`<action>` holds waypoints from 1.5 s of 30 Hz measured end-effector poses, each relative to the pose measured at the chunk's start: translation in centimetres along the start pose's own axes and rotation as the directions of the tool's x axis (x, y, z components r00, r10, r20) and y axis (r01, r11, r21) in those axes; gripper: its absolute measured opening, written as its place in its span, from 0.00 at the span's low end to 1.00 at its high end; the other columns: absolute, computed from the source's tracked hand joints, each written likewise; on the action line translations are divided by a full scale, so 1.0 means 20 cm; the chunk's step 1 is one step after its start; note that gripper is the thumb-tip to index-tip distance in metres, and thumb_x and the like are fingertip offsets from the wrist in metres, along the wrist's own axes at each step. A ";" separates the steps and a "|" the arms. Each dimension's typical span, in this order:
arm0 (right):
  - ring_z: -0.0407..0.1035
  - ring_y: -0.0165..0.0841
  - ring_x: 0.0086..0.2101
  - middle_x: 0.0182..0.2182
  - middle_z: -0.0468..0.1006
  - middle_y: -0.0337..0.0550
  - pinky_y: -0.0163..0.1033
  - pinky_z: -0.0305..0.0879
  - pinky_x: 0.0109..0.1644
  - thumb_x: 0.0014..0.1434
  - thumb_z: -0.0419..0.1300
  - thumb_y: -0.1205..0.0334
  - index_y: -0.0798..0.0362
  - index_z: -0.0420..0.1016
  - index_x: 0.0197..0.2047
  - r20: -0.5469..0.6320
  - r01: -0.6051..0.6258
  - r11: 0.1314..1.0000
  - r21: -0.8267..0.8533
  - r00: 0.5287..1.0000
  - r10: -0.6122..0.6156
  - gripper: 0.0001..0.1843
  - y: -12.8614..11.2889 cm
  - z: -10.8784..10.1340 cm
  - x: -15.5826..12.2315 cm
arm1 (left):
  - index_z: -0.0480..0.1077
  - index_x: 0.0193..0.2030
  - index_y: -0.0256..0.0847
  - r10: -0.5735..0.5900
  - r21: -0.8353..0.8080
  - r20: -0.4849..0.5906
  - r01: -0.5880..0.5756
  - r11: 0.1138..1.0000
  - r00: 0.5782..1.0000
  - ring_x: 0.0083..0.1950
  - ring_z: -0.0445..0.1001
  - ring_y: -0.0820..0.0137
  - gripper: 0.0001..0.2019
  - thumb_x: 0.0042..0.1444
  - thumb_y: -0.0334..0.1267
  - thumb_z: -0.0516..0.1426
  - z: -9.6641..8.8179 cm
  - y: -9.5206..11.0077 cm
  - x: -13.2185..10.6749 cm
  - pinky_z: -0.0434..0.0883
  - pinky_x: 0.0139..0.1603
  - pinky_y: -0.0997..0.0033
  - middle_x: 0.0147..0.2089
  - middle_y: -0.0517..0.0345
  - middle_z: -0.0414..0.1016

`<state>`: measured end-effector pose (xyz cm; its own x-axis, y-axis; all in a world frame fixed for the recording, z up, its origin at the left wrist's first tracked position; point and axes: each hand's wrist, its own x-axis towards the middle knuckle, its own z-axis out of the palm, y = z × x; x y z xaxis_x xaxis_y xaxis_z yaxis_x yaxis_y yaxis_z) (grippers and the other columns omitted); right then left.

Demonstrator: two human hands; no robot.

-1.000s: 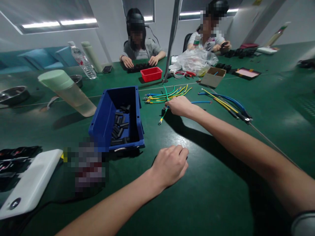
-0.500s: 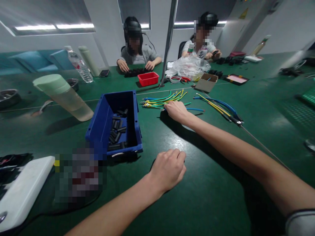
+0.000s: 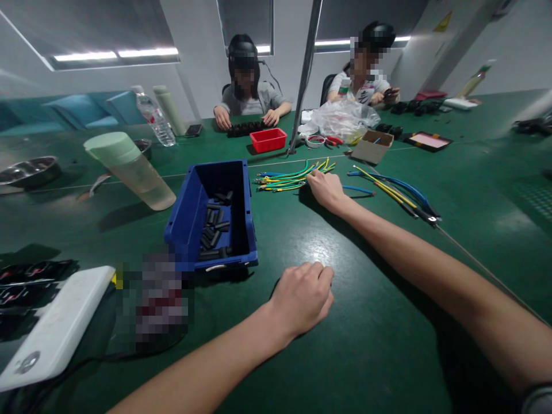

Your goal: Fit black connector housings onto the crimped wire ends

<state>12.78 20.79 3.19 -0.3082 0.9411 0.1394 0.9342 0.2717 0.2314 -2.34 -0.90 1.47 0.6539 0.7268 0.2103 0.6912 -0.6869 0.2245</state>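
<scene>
Wires (image 3: 284, 184) in green, yellow and blue lie bunched on the green bench (image 3: 366, 345), just right of a blue bin (image 3: 183, 221) holding black tubes (image 3: 213, 221). The person's right hand (image 3: 325, 187) reaches the bunch, fingertips hidden among the strands; whether its grip pinches one cannot be told. The left hand (image 3: 304, 296) rests nearer on the bench, its grip curled inward, and whatever lies beneath the fingers is hidden. A second wire bundle (image 3: 401, 192) lies farther right. A clear bottle (image 3: 154, 117) bears red print too small to read. Black packets (image 3: 37, 273) carry red and white marks, also illegible. A white device (image 3: 60, 328) shows a blurred round emblem (image 3: 29, 362); a yellow sign (image 3: 443, 22) is on the wall.
</scene>
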 end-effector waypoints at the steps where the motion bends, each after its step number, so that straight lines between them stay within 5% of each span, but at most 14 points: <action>1: 0.74 0.41 0.39 0.46 0.75 0.57 0.39 0.60 0.36 0.65 0.43 0.70 0.56 0.75 0.47 -0.006 -0.004 1.000 0.007 1.000 0.004 0.19 0.00 0.01 0.01 | 0.64 0.39 0.39 0.002 0.002 -0.002 -0.002 1.000 1.000 0.37 0.72 0.66 0.03 0.58 0.34 0.53 0.00 0.00 0.00 0.72 0.35 0.67 0.37 0.56 0.73; 8: 0.74 0.41 0.41 0.51 0.74 0.53 0.39 0.61 0.37 0.65 0.44 0.68 0.53 0.72 0.53 -0.078 -0.013 0.997 0.070 0.997 0.019 0.20 -0.02 0.05 0.04 | 0.64 0.40 0.40 0.003 0.007 -0.009 -0.003 1.000 1.000 0.37 0.72 0.66 0.03 0.58 0.34 0.52 -0.01 0.00 0.00 0.72 0.34 0.66 0.38 0.56 0.73; 14: 0.71 0.44 0.48 0.66 0.57 0.58 0.41 0.64 0.43 0.66 0.49 0.49 0.52 0.51 0.69 -0.055 0.098 0.983 0.154 0.994 -0.091 0.33 -0.05 0.06 0.10 | 0.64 0.40 0.40 0.006 0.014 -0.003 -0.006 1.000 1.000 0.37 0.72 0.65 0.03 0.59 0.34 0.52 -0.01 0.00 0.00 0.72 0.34 0.66 0.38 0.57 0.73; 18: 0.71 0.45 0.49 0.61 0.66 0.58 0.41 0.63 0.44 0.64 0.48 0.42 0.52 0.57 0.67 -0.007 0.130 0.977 0.166 0.991 -0.131 0.34 -0.06 0.07 0.17 | 0.64 0.39 0.40 -0.001 0.012 0.007 0.001 1.000 1.000 0.38 0.72 0.66 0.03 0.59 0.34 0.52 -0.02 0.00 0.00 0.72 0.34 0.66 0.38 0.57 0.73; 23: 0.72 0.44 0.46 0.55 0.72 0.56 0.42 0.62 0.44 0.66 0.47 0.46 0.53 0.62 0.63 -0.021 0.141 0.972 0.187 0.990 -0.140 0.29 -0.09 0.07 0.22 | 0.64 0.39 0.39 -0.012 0.002 0.012 0.012 1.000 1.000 0.38 0.72 0.66 0.03 0.59 0.34 0.53 -0.02 0.00 0.01 0.72 0.35 0.67 0.38 0.56 0.73; 30: 0.71 0.45 0.46 0.64 0.59 0.62 0.42 0.61 0.43 0.63 0.50 0.46 0.56 0.50 0.69 -0.128 0.113 0.973 0.200 0.988 -0.089 0.38 -0.10 0.07 0.16 | 0.66 0.40 0.39 -0.023 -0.030 0.006 0.023 0.999 1.000 0.38 0.73 0.67 0.04 0.59 0.32 0.52 -0.02 0.00 0.00 0.72 0.36 0.67 0.39 0.56 0.74; 33: 0.72 0.43 0.42 0.63 0.60 0.60 0.40 0.59 0.37 0.61 0.51 0.43 0.55 0.56 0.66 -0.200 0.092 0.978 0.187 0.978 -0.054 0.36 -0.11 0.06 0.10 | 0.68 0.43 0.38 -0.049 -0.130 -0.059 0.041 0.991 0.997 0.39 0.74 0.67 0.07 0.63 0.33 0.50 -0.01 -0.02 0.00 0.73 0.39 0.67 0.40 0.55 0.75; 38: 0.69 0.40 0.40 0.46 0.75 0.52 0.37 0.52 0.36 0.64 0.47 0.40 0.53 0.71 0.50 -0.186 0.123 0.979 0.160 0.978 -0.092 0.27 -0.13 0.03 -0.02 | 0.74 0.45 0.38 -0.303 -0.495 -0.216 0.163 0.854 0.928 0.38 0.76 0.70 0.09 0.64 0.36 0.53 0.00 -0.07 0.02 0.73 0.43 0.69 0.41 0.54 0.79; 42: 0.66 0.39 0.42 0.42 0.76 0.50 0.38 0.52 0.37 0.68 0.42 0.46 0.53 0.73 0.45 -0.193 0.197 0.971 0.139 0.967 -0.168 0.25 -0.14 0.00 -0.12 | 0.75 0.47 0.37 -0.493 -0.645 -0.226 0.250 0.722 0.840 0.39 0.77 0.68 0.12 0.63 0.37 0.54 0.01 -0.10 0.04 0.73 0.42 0.68 0.42 0.52 0.80; 45: 0.64 0.40 0.44 0.41 0.77 0.51 0.39 0.51 0.38 0.69 0.41 0.52 0.54 0.74 0.43 -0.197 0.179 0.980 0.082 0.967 -0.160 0.23 -0.14 -0.03 -0.25 | 0.75 0.49 0.36 -0.543 -0.706 -0.195 0.267 0.656 0.817 0.34 0.77 0.70 0.14 0.64 0.39 0.51 0.02 -0.11 0.04 0.73 0.36 0.71 0.39 0.52 0.81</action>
<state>11.54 15.21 2.46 -0.4834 0.8270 0.2871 0.8753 0.4517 0.1727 -3.31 1.22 0.78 0.0993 0.9668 0.2355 0.4114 -0.2554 0.8749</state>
